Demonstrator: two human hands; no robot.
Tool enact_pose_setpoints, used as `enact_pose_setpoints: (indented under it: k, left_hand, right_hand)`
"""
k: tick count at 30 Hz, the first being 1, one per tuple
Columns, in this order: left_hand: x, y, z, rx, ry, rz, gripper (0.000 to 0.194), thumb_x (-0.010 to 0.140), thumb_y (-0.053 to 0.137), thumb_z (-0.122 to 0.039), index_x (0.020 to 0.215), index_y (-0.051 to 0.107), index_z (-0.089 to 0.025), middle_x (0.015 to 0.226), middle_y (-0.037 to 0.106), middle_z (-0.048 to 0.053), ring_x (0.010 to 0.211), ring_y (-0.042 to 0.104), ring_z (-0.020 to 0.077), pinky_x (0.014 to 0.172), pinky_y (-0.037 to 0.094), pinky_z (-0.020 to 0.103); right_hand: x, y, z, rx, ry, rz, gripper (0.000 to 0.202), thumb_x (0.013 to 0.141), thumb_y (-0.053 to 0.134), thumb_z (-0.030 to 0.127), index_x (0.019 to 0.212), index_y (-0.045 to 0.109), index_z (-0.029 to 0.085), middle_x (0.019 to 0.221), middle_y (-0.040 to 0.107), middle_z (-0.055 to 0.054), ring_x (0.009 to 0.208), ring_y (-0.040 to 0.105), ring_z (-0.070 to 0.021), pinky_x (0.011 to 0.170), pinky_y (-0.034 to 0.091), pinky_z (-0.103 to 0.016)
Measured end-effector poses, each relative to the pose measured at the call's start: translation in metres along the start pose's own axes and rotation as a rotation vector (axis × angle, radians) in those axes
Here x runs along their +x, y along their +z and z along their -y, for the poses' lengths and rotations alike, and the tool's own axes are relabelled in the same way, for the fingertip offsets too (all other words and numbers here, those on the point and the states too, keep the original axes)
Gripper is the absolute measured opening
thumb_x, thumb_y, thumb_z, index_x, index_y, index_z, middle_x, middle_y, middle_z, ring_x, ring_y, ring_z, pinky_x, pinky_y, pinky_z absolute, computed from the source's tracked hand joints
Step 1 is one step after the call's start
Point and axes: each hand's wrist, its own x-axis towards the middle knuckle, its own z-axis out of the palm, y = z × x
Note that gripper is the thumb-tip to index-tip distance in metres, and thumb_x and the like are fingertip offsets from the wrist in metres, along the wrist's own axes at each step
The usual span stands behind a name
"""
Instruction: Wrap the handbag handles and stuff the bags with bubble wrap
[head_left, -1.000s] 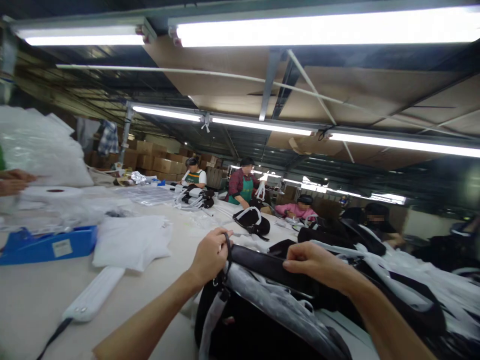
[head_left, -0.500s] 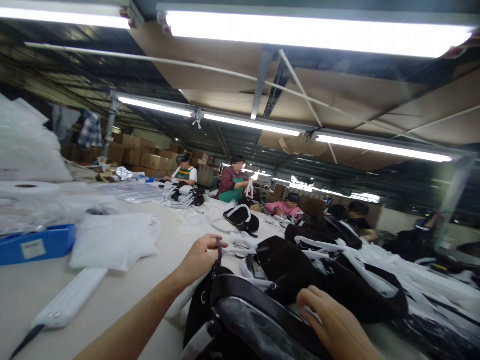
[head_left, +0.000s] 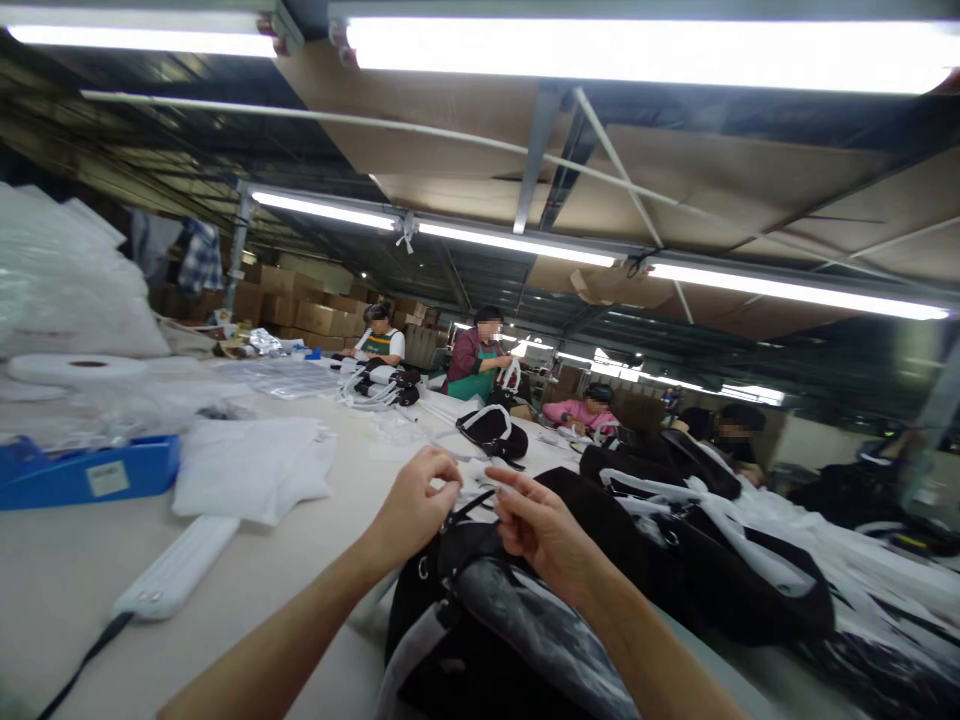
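A black bag [head_left: 510, 640] lies in front of me, its curved zipped front pocket covered with clear plastic. White wrapping covers a strap [head_left: 420, 640] on its left side. From the bag's top, a thin black carry loop [head_left: 472, 506] leans right between my hands. My left hand [head_left: 420, 500] is closed in a pinch beside the loop; what its fingertips hold is too small to make out. My right hand [head_left: 536, 525] is at the loop's right end, index finger pointing left and the other fingers bent, and seems to grip the loop.
More black bags [head_left: 720, 560] with white-wrapped straps are piled to the right. On the left are a white power strip [head_left: 180, 570], a white plastic packet [head_left: 251, 465] and a blue box [head_left: 97, 475]. Another black bag [head_left: 493, 432] lies ahead. Several co-workers sit or stand beyond.
My right hand has moved up and left from the bag's right side to the carry loop. The loop, upright in my left hand before, now leans right. The view has shifted slightly.
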Motion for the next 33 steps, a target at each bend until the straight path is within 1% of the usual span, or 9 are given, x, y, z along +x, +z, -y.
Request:
enact_pose_setpoints:
  k: [3, 5, 7, 12, 20, 24, 27, 29, 33]
  left_hand:
    - [-0.037, -0.013, 0.018, 0.131, -0.149, 0.094, 0.018, 0.08, 0.046, -0.023, 0.075, 0.063, -0.019, 0.078, 0.066, 0.004, 0.079, 0.061, 0.0212, 0.069, 0.045, 0.029]
    - [-0.057, -0.01, 0.033, 0.179, -0.226, 0.224, 0.017, 0.08, 0.05, -0.024, 0.083, 0.065, -0.019, 0.084, 0.069, 0.004, 0.084, 0.062, 0.023, 0.077, 0.044, 0.032]
    - [-0.068, 0.0, 0.046, 0.09, -0.28, 0.26, 0.019, 0.074, 0.054, -0.021, 0.089, 0.065, -0.018, 0.095, 0.069, 0.006, 0.094, 0.061, 0.0254, 0.083, 0.042, 0.034]
    - [-0.062, 0.023, 0.069, -0.2, -0.473, 0.268, 0.024, 0.061, 0.054, -0.017, 0.086, 0.055, -0.017, 0.075, 0.059, 0.0, 0.07, 0.057, 0.0189, 0.061, 0.04, 0.028]
    - [-0.06, 0.019, 0.068, -0.385, -0.672, 0.405, 0.033, 0.062, 0.059, -0.049, 0.073, 0.046, -0.022, 0.055, 0.045, -0.006, 0.045, 0.039, 0.0105, 0.041, 0.022, 0.021]
    - [-0.065, 0.014, 0.065, -0.377, -0.656, 0.319, 0.04, 0.067, 0.055, -0.06, 0.069, 0.037, -0.024, 0.053, 0.028, -0.01, 0.045, 0.024, 0.0082, 0.043, 0.017, 0.021]
    - [-0.065, -0.003, 0.069, -0.169, -0.368, 0.212, 0.043, 0.074, 0.054, -0.061, 0.062, 0.04, -0.022, 0.057, 0.035, -0.007, 0.053, 0.033, 0.0108, 0.049, 0.026, 0.022]
    - [-0.064, -0.019, 0.076, -0.06, -0.238, 0.213, 0.043, 0.077, 0.052, -0.061, 0.061, 0.044, -0.021, 0.059, 0.041, -0.005, 0.057, 0.039, 0.0126, 0.051, 0.031, 0.023]
    - [-0.069, -0.049, 0.101, -0.037, -0.391, 0.279, 0.052, 0.073, 0.049, -0.073, 0.064, 0.042, -0.022, 0.054, 0.034, -0.008, 0.041, 0.034, 0.0091, 0.041, 0.026, 0.021]
  right_hand:
    - [0.002, -0.007, -0.005, 0.044, -0.004, -0.054, 0.062, 0.059, 0.088, 0.044, 0.106, 0.062, 0.015, 0.052, 0.046, 0.01, 0.042, 0.031, -0.0028, 0.04, 0.02, -0.017]
    - [0.003, -0.01, -0.008, 0.027, -0.015, -0.054, 0.059, 0.061, 0.087, 0.044, 0.106, 0.063, 0.014, 0.051, 0.043, 0.011, 0.042, 0.028, -0.0022, 0.04, 0.017, -0.017]
    - [0.003, -0.011, -0.01, 0.011, -0.021, -0.048, 0.059, 0.062, 0.087, 0.044, 0.107, 0.064, 0.015, 0.05, 0.041, 0.011, 0.041, 0.027, -0.002, 0.04, 0.016, -0.017]
    - [-0.003, -0.008, -0.01, -0.018, -0.028, -0.031, 0.058, 0.063, 0.085, 0.048, 0.106, 0.064, 0.015, 0.05, 0.041, 0.011, 0.04, 0.027, -0.0021, 0.039, 0.015, -0.018]
    - [-0.008, -0.006, -0.004, -0.024, 0.006, -0.025, 0.061, 0.061, 0.084, 0.048, 0.107, 0.062, 0.015, 0.048, 0.044, 0.011, 0.037, 0.027, -0.0024, 0.039, 0.013, -0.019]
    - [-0.026, -0.01, 0.003, -0.156, 0.037, -0.085, 0.056, 0.064, 0.081, 0.045, 0.107, 0.062, 0.014, 0.042, 0.038, 0.013, 0.035, 0.023, -0.0025, 0.038, 0.011, -0.019]
    - [-0.049, -0.029, 0.009, -0.246, 0.121, -0.202, 0.051, 0.063, 0.079, 0.04, 0.104, 0.063, 0.015, 0.042, 0.037, 0.013, 0.036, 0.022, -0.0021, 0.038, 0.009, -0.019]
    - [-0.071, -0.056, 0.013, -0.236, 0.18, -0.289, 0.05, 0.061, 0.08, 0.037, 0.102, 0.063, 0.015, 0.044, 0.038, 0.013, 0.037, 0.022, -0.0015, 0.038, 0.008, -0.018]
    - [-0.126, -0.131, 0.019, -0.094, 0.183, -0.599, 0.05, 0.054, 0.082, 0.034, 0.096, 0.062, 0.017, 0.044, 0.03, 0.015, 0.037, 0.017, -0.0002, 0.04, 0.005, -0.018]
